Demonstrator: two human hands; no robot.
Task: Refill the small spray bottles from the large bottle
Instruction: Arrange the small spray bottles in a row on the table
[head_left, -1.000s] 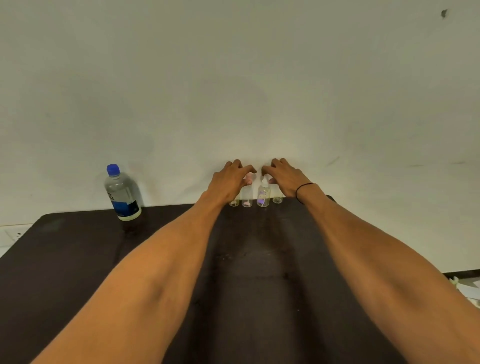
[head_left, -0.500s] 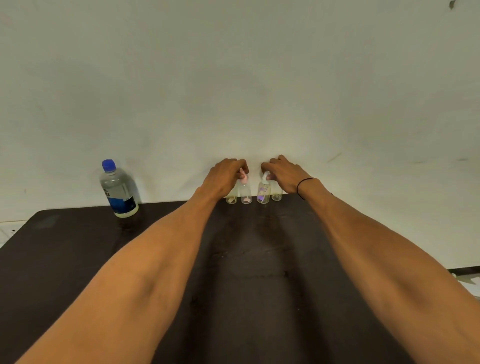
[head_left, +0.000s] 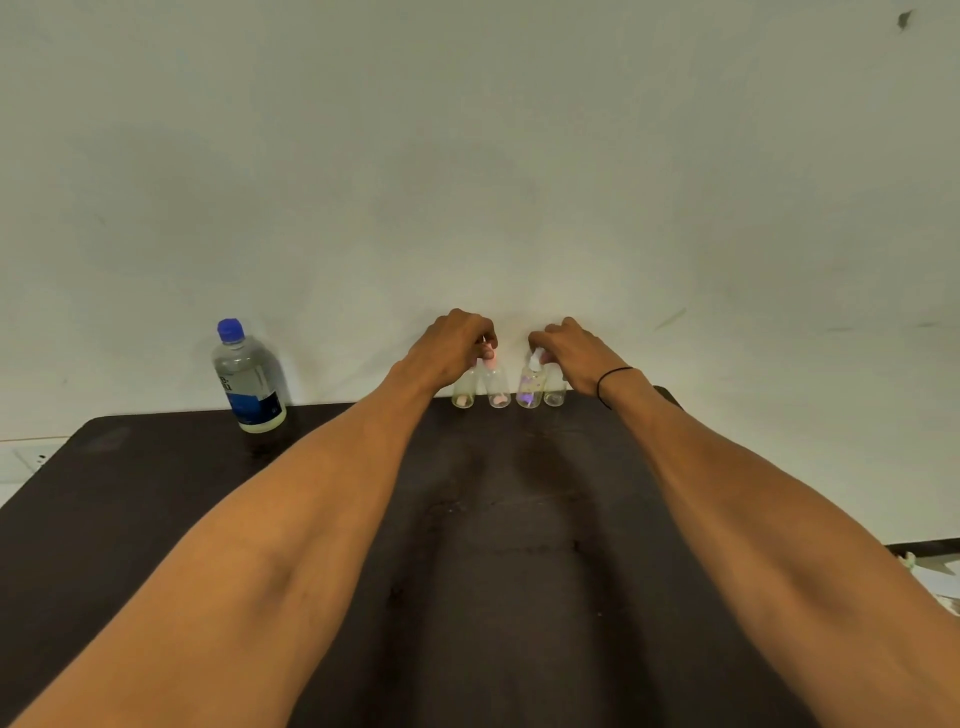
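Observation:
Several small clear spray bottles stand in a row at the far edge of the dark table (head_left: 498, 571), against the wall. My left hand (head_left: 452, 351) is closed over the tops of the two left ones, its fingertips pinching the pink cap of the pink spray bottle (head_left: 497, 387). My right hand (head_left: 574, 353) is closed over the tops of the two right ones, pinching the white cap of the purple-tinted spray bottle (head_left: 530, 387). The large water bottle (head_left: 248, 379), blue cap on, stands upright at the far left, away from both hands.
A pale wall rises directly behind the table's far edge. A wall outlet (head_left: 31, 460) shows at the left beyond the table. Some light-coloured clutter (head_left: 935, 577) lies off the table's right side.
Both hands have closed down onto the caps of the small bottles; a second ago their fingers were spread above them. The view has shifted slightly.

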